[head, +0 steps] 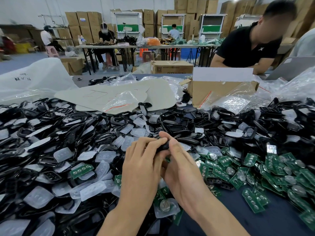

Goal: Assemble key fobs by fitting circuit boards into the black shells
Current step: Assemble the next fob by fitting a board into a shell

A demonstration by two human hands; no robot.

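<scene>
Both my hands meet at the middle of the table around one black key fob shell (164, 146). My left hand (142, 165) grips it from the left with curled fingers, and my right hand (182, 169) pinches it from the right, thumb on top. Most of the shell is hidden by my fingers, so I cannot tell whether a board sits inside. A heap of loose black shells (71, 133) and clear rubber button pads (62, 155) covers the left and far side. Green circuit boards (272, 171) with coin cells lie piled at the right.
A torn cardboard box (221, 92) and clear plastic bags (238, 103) stand behind the heap, next to flat grey card sheets (119, 94). A person in a black shirt (245, 46) leans on the far right edge. Bare dark tabletop (255, 223) shows at the near right.
</scene>
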